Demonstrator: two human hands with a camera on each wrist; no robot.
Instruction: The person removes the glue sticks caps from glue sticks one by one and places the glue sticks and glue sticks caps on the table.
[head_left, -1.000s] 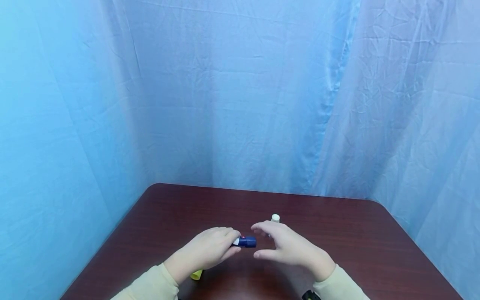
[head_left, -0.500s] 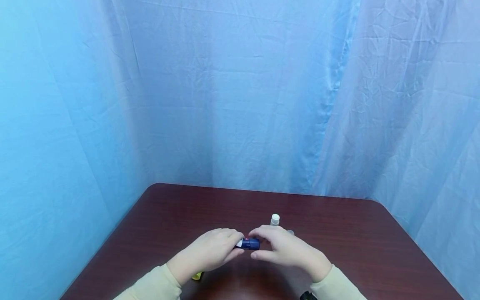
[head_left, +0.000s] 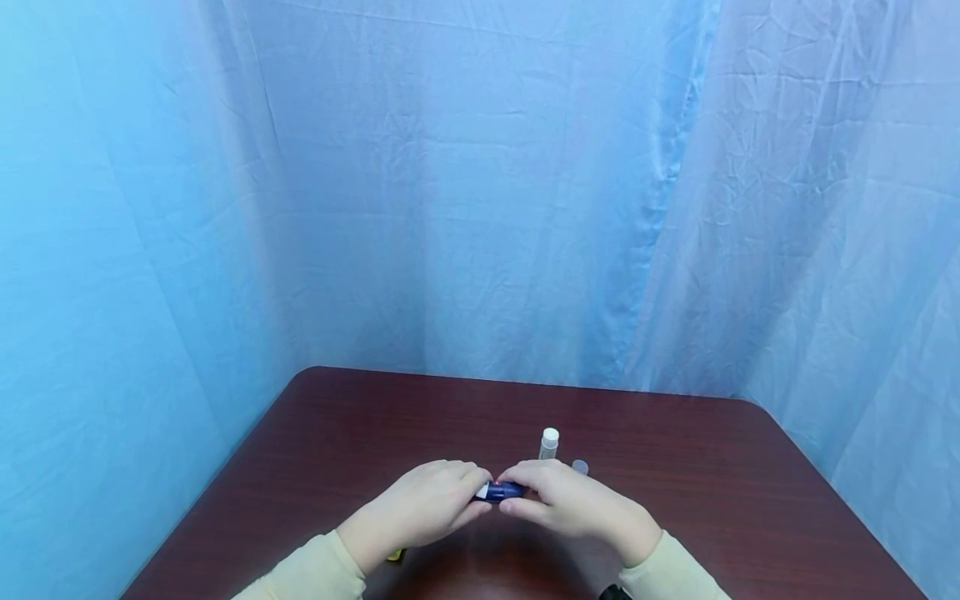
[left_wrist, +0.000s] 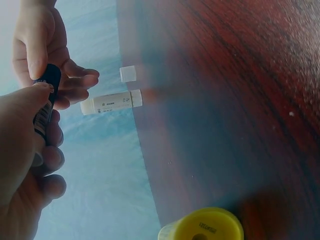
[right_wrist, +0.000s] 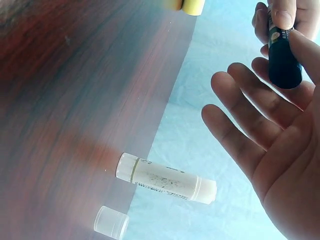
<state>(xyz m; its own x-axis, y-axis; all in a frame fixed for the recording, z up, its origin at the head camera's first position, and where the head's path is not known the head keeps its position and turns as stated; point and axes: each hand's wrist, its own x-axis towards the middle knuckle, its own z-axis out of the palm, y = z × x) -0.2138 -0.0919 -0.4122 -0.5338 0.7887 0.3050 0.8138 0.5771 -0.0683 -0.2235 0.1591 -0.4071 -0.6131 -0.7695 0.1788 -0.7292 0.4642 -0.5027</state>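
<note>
My left hand [head_left: 420, 504] grips a dark blue glue stick [head_left: 492, 492], held sideways above the table, its label partly hidden under the fingers. At its right end my right hand [head_left: 570, 500] pinches the blue cap [right_wrist: 285, 72] between thumb and index finger, the other fingers spread away. Behind the right hand a white glue stick [right_wrist: 165, 178] stands upright on the table, its pale top uncovered. Next to it sits a small translucent cap [right_wrist: 111, 222]. Below my left wrist a yellow cylindrical piece [left_wrist: 215, 225] shows its round end, mostly hidden by the arm in the head view.
The dark red-brown wooden table [head_left: 675, 467] has rounded far corners. Light blue curtains [head_left: 480, 208] hang behind it and on both sides. A black device [head_left: 615, 592] sits at the right sleeve at the bottom edge.
My right hand has closed in on the blue glue stick's end and now pinches it. The left hand has shifted slightly right with the stick, and the translucent cap has come into sight.
</note>
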